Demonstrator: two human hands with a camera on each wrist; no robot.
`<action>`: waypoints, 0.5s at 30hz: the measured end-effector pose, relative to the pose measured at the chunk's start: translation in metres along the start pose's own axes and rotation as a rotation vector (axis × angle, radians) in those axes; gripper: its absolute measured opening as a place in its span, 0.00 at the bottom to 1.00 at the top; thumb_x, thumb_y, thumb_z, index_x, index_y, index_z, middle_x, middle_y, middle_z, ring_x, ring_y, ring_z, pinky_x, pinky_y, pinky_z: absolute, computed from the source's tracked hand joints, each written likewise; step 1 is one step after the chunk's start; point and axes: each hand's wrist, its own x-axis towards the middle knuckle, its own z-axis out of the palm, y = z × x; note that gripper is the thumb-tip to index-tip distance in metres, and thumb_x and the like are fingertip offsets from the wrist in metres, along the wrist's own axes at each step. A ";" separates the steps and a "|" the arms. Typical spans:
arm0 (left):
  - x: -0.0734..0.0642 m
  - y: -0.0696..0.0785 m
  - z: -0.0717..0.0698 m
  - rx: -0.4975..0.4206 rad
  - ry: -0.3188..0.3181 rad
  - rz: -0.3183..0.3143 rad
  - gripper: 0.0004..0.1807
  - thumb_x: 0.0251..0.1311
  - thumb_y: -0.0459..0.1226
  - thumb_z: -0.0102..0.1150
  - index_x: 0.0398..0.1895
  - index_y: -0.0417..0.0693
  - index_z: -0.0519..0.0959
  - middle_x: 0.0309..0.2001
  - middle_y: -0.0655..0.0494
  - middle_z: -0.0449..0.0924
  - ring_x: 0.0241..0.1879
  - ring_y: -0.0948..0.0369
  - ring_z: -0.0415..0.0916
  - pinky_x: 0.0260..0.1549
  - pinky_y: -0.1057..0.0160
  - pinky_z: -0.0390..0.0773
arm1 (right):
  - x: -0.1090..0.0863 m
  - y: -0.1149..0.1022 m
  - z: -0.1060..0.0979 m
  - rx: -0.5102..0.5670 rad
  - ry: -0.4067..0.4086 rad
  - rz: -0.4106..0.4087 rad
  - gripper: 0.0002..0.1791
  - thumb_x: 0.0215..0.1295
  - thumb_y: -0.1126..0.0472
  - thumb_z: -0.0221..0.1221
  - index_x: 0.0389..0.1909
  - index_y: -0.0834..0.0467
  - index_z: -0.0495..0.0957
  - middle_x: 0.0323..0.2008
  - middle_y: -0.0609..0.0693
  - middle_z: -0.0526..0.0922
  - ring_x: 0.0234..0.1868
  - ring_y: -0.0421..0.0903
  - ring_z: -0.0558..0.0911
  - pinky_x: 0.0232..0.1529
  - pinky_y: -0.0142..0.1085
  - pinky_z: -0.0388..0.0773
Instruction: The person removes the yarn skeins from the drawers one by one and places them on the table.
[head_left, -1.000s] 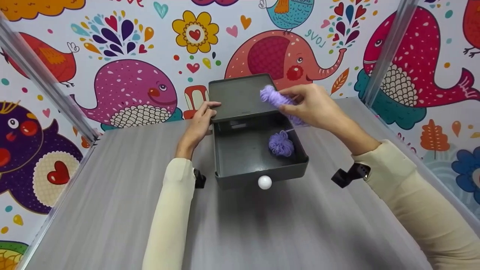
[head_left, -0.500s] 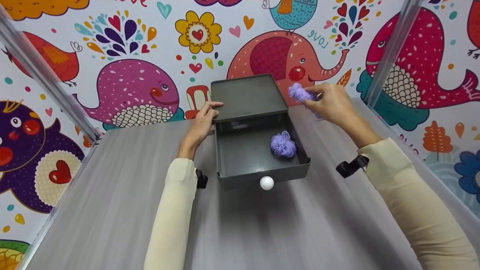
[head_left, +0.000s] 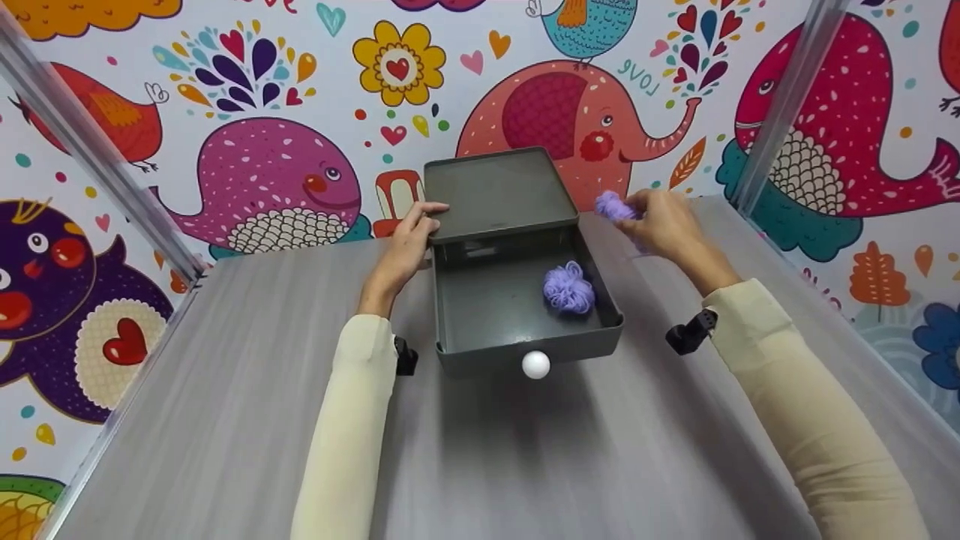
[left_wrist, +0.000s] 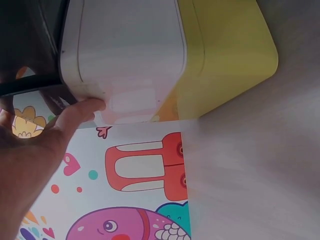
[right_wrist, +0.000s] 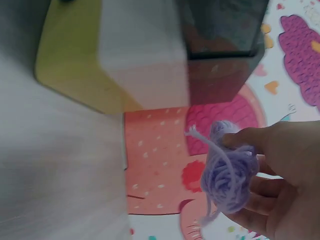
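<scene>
Head camera: on the worktop (head_left: 247,360) stands a cabinet (head_left: 499,191), its dark drawer (head_left: 487,292) pulled out towards me, with a white knob (head_left: 536,365) at six o'clock. At three o'clock inside that drawer lies a purple yarn ball (head_left: 568,287), against or near the side wall.

My left hand (head_left: 405,251) rests at the cabinet's nine o'clock, forefinger stretched over the top edge, thumb touching the side; I take that as steadying the cabinet. The left wrist view shows a white tier (left_wrist: 125,45) and a yellow tier (left_wrist: 230,55) below the dark one.

My right hand (head_left: 667,225) is closed on a purple yarn bundle (right_wrist: 227,175), between two and three o'clock from the cabinet and clear of it. Thumb and fingers pinch its middle, probably so the strands stay gathered; the blurred right wrist view makes the far fingertips uncertain. One loose end points to ten o'clock there.

On the patterned wall (head_left: 337,97), LOVE lettering (head_left: 636,77) at one o'clock looks mirror-reversed. I can read no brand.
</scene>
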 end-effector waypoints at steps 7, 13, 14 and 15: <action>0.001 0.000 -0.001 0.016 0.003 -0.001 0.22 0.75 0.44 0.37 0.67 0.59 0.69 0.70 0.45 0.61 0.65 0.46 0.66 0.59 0.35 0.73 | 0.011 0.018 0.022 0.023 -0.015 0.012 0.24 0.69 0.57 0.60 0.60 0.66 0.74 0.52 0.65 0.79 0.47 0.59 0.78 0.48 0.50 0.84; 0.002 -0.001 -0.001 0.018 -0.003 -0.010 0.22 0.75 0.44 0.37 0.68 0.59 0.69 0.70 0.45 0.61 0.65 0.47 0.65 0.60 0.35 0.73 | 0.015 0.033 0.041 0.029 -0.054 0.032 0.20 0.69 0.59 0.60 0.58 0.64 0.75 0.48 0.63 0.79 0.44 0.57 0.80 0.44 0.45 0.84; 0.002 -0.001 -0.001 0.015 -0.005 -0.013 0.22 0.75 0.44 0.37 0.68 0.58 0.69 0.70 0.45 0.61 0.65 0.47 0.65 0.60 0.36 0.72 | 0.016 0.036 0.044 0.030 -0.061 0.032 0.20 0.69 0.60 0.59 0.59 0.64 0.74 0.49 0.63 0.79 0.44 0.58 0.80 0.44 0.46 0.84; 0.002 -0.001 -0.001 0.012 -0.007 -0.014 0.22 0.75 0.44 0.37 0.68 0.58 0.69 0.70 0.45 0.61 0.65 0.47 0.65 0.60 0.36 0.72 | 0.016 0.039 0.047 0.030 -0.065 0.032 0.21 0.70 0.60 0.59 0.59 0.65 0.74 0.49 0.64 0.79 0.45 0.58 0.79 0.46 0.47 0.84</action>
